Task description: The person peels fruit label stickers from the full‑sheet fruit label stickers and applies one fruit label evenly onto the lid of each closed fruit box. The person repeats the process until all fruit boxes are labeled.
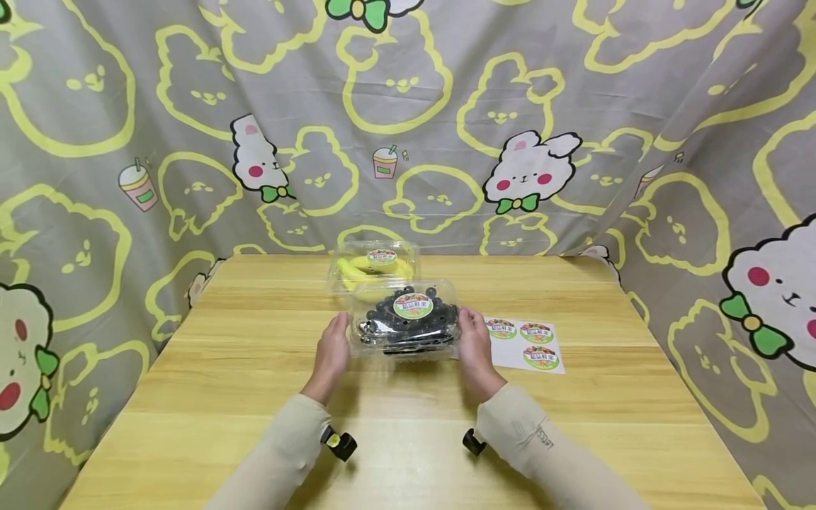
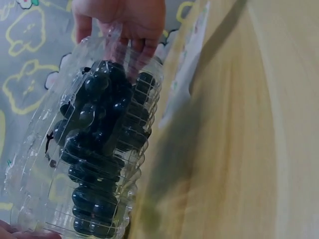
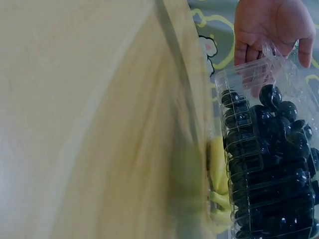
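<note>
A clear plastic clamshell box of dark grapes (image 1: 408,333), with a round fruit label (image 1: 413,306) on its lid, is held up above the table. My left hand (image 1: 334,347) grips its left end, and my right hand (image 1: 477,347) grips its right end. In the left wrist view, the right hand (image 2: 124,22) has its fingers at the far end of the box. The right wrist view shows the left hand (image 3: 274,25) with fingers under the box edge and the thumb off to the side. Grapes (image 3: 269,149) show through the ribbed plastic.
Behind the grapes, a second clear box (image 1: 334,280) holds yellow bananas (image 1: 376,275) and carries a similar label. To the right of my right hand, a white sheet of round stickers (image 1: 510,354) lies on the wooden table (image 1: 408,439). A patterned curtain (image 1: 421,149) hangs behind.
</note>
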The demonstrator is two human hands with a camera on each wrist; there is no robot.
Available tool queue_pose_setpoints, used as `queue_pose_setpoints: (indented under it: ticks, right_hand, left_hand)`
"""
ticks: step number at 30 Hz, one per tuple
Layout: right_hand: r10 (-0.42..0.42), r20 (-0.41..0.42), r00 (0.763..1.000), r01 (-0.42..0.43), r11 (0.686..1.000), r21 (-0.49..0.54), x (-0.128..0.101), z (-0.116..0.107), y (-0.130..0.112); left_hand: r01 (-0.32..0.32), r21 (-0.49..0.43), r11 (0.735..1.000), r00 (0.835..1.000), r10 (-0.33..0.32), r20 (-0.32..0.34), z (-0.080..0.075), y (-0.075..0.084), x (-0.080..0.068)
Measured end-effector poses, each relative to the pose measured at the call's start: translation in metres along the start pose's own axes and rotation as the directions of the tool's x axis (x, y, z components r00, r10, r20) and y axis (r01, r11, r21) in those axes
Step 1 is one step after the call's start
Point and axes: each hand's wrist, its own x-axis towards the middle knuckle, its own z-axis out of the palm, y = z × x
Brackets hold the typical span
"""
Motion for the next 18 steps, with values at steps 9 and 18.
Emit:
queue_pose_setpoints:
  ticks: [9,18]
  right_hand:
    - [0.019,0.018,1.000,-0.020,0.998,0.054,0.013,-0.016,-0.013]
    - [0.002,-0.003,1.000,-0.001,0.993,0.114,0.027,-0.032,-0.030]
  left_hand:
    - [-0.009,-0.047,0.999,0.999,0.011,0.045,0.011,0.016,0.000]
    - [-0.048,-0.083,0.995,0.995,0.055,0.088,0.019,0.033,-0.003]
